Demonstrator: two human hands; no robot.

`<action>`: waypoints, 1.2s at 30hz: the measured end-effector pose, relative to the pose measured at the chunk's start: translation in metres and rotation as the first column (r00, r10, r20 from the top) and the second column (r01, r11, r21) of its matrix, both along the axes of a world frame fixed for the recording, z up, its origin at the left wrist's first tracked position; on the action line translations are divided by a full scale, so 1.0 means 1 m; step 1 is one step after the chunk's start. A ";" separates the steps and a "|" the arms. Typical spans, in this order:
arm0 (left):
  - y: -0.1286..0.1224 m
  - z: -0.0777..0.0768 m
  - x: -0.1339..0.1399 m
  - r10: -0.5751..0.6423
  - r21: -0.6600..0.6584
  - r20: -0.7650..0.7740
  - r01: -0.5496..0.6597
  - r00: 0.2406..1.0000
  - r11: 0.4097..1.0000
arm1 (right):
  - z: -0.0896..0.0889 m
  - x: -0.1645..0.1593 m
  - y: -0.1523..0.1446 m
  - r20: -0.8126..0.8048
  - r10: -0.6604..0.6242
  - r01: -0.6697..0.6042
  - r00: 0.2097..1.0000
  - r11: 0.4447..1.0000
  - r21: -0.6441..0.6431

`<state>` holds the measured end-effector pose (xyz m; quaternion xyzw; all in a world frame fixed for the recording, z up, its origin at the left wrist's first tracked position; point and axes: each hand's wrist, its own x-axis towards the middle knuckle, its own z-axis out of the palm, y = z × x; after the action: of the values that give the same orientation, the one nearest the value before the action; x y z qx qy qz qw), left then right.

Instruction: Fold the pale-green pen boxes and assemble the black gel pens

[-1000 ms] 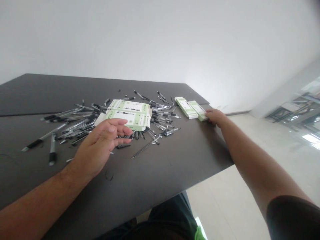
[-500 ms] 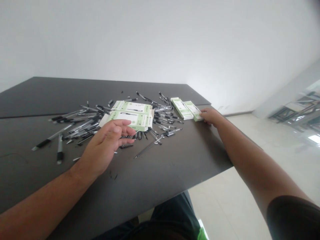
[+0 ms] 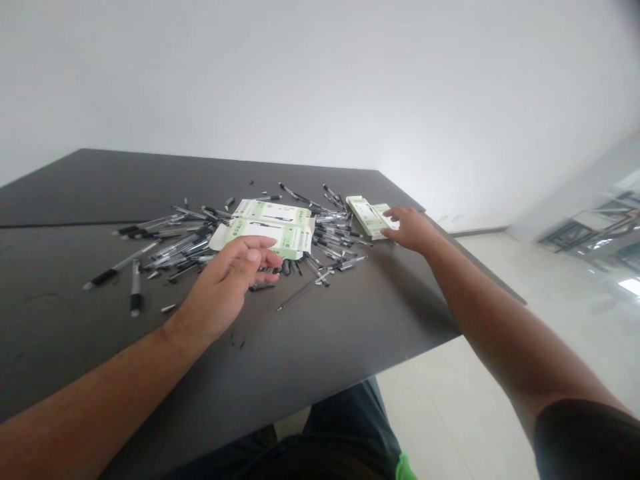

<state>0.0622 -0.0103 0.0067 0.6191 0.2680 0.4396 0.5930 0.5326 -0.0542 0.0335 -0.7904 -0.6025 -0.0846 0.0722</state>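
Note:
My left hand (image 3: 235,273) hovers over the near side of the pen pile, fingers apart and holding nothing. Just beyond it, an unfolded green-and-white pen carton (image 3: 273,223) lies on top of the pens. My right hand (image 3: 407,227) is above two flat green-and-white pen boxes at the right, its thumb and fingers spread. The left one of these pen boxes (image 3: 367,215) shows most of its face; the right pen box (image 3: 383,210) is partly covered by my hand. Whether my fingertips touch it I cannot tell.
Many clear pens with black grips (image 3: 175,250) are scattered around the carton on the dark table (image 3: 320,333). One pen (image 3: 303,291) lies apart in front. The table's right edge is under my right forearm, with pale floor (image 3: 440,400) below. A white wall stands behind.
My right hand has opened and lifted off the right pen box, shifting slightly left over it. My left hand stays open. The view has turned slightly left.

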 end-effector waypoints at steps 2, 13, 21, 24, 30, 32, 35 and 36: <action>-0.002 0.001 0.001 -0.002 0.009 -0.009 0.002 1.000 1.000 | -0.002 -0.009 -0.001 0.045 0.064 -0.062 0.997 0.997 -0.040; -0.005 -0.001 0.002 -0.027 0.035 -0.064 0.030 0.998 0.999 | -0.009 -0.037 0.016 0.146 -0.010 0.033 0.989 0.987 -0.159; -0.005 -0.001 0.002 -0.022 0.049 -0.076 0.026 0.997 0.998 | -0.006 -0.051 0.019 0.156 -0.106 0.135 0.982 0.972 -0.194; -0.006 -0.001 0.003 -0.018 0.049 -0.081 0.022 0.997 0.999 | -0.007 -0.054 0.021 0.165 -0.128 0.160 0.978 0.967 -0.198; -0.006 -0.001 0.003 -0.041 0.062 -0.093 0.047 0.995 0.997 | -0.006 -0.058 0.022 0.177 -0.145 0.177 0.974 0.967 -0.184; -0.006 -0.001 0.003 -0.045 0.067 -0.094 0.052 0.995 0.996 | -0.004 -0.058 0.021 0.176 -0.161 0.191 0.971 0.968 -0.165; -0.006 -0.001 0.003 -0.049 0.079 -0.097 0.056 0.994 0.995 | 0.001 -0.057 0.018 0.177 -0.191 0.215 0.965 0.968 -0.128; -0.006 -0.001 0.003 -0.050 0.085 -0.101 0.059 0.994 0.995 | 0.003 -0.057 0.017 0.177 -0.200 0.222 0.964 0.968 -0.115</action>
<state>0.0653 -0.0161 0.0052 0.6727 0.2601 0.4035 0.5630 0.4760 -0.0367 0.0362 -0.8434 -0.5231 -0.1162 -0.0402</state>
